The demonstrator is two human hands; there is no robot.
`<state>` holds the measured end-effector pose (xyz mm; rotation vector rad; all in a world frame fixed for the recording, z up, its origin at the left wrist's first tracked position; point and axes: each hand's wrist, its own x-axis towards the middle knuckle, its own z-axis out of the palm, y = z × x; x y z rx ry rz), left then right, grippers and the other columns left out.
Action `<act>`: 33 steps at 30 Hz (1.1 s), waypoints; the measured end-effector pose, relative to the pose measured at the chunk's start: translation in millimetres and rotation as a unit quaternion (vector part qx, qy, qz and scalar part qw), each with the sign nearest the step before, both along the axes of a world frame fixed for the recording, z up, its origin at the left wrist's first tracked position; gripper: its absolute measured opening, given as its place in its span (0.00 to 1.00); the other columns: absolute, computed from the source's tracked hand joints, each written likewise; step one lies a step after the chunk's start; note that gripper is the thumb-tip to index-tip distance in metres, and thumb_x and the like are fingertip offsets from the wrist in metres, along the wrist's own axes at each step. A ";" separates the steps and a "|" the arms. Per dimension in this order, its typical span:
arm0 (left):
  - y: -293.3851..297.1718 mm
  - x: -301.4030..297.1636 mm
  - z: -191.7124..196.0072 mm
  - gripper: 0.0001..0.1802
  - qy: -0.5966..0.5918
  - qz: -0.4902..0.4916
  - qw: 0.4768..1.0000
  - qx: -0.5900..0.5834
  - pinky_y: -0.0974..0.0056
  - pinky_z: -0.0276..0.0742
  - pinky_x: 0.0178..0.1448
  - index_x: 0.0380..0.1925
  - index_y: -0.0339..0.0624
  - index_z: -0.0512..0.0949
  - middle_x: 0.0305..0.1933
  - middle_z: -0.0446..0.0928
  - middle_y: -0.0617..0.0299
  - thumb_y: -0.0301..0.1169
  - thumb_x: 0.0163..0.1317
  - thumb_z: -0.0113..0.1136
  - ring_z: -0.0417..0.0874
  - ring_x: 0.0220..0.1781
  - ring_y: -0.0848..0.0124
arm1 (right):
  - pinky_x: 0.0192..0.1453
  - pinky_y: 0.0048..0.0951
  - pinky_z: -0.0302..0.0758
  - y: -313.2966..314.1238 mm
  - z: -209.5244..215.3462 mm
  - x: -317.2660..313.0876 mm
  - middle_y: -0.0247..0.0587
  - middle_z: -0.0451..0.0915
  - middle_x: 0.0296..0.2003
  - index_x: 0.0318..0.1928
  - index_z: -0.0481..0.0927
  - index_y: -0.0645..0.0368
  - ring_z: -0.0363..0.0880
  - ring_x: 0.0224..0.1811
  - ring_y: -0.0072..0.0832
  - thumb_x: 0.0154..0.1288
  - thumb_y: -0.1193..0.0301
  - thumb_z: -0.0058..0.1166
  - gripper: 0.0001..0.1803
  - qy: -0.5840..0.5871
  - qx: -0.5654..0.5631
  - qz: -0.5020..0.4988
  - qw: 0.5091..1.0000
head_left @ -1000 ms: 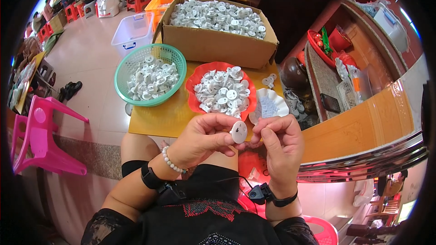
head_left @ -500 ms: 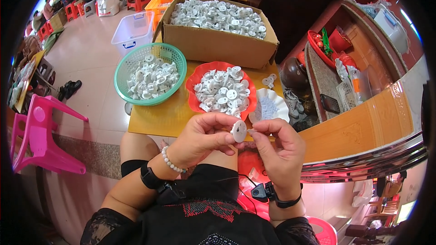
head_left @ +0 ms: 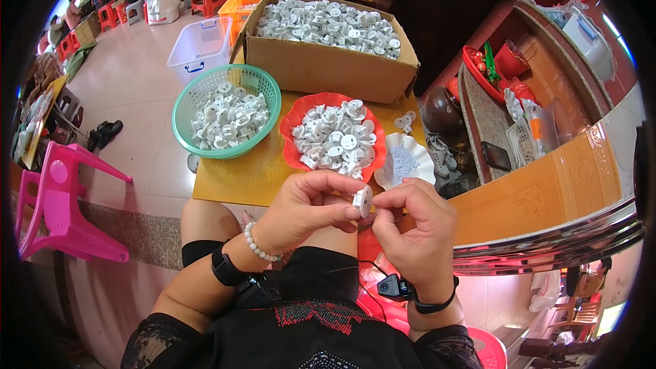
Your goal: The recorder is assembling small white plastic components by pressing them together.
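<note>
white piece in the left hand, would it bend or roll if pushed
The white piece looks like hard plastic, so it likely won't bend. Its round rim suggests rolling, but the blocky back would probably make it wobble.

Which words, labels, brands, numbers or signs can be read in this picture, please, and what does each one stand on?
None can be quoted.
Sack: printed marks, too small and blurred to read.
Part in the left hand: no readable text.
Box: no text made out on its near side.
Phone: dark, no readable text.
</note>
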<state>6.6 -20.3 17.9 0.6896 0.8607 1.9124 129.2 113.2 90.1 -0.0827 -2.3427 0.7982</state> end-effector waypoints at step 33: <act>0.0 0.8 2.8 0.15 0.000 0.015 1.000 -0.027 0.67 0.83 0.44 0.48 0.33 0.80 0.42 0.83 0.57 0.22 0.60 0.65 0.86 0.42 0.71 | 0.49 0.38 0.72 0.6 -13.6 1.9 0.42 0.78 0.29 0.32 0.78 0.61 0.77 0.33 0.39 0.56 0.78 0.60 0.04 -0.071 -0.159 0.013 0.985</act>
